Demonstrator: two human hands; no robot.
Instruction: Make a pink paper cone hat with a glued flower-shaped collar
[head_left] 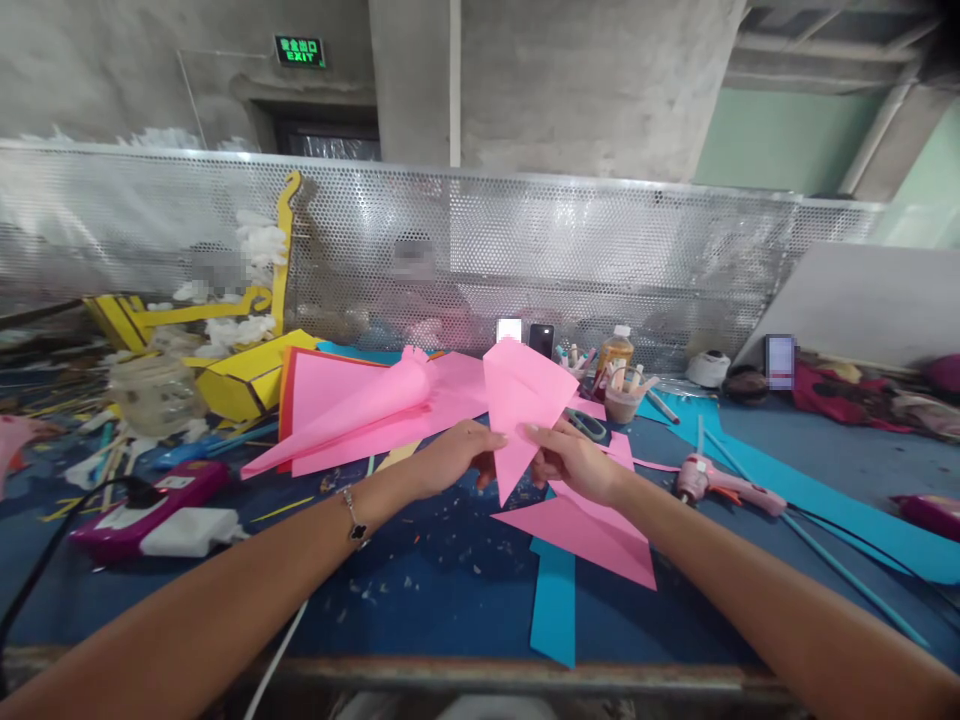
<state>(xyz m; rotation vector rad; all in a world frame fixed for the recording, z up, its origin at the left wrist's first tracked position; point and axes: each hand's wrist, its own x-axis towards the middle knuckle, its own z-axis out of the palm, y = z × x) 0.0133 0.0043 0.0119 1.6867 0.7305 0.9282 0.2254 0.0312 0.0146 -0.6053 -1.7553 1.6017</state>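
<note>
Blurred figure (412,310) behind fence (600,260), hands (574,462) pinching pink paper (521,400)

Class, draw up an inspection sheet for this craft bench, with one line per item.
Surface: blue work mat, scattered with small paper scraps.
Job's things: pointed pink paper sheet, held up between the hands.
Clutter: rolled pink paper, teal paper strip, pink hot glue gun, scissors, yellow card shapes.
Hands: left hand and right hand both grip the sheet with their fingers.
Cables: black cable near a magenta power strip; white cable at the bench's front.
Surroundings: perforated metal panel behind the bench; green exit sign above.
</note>
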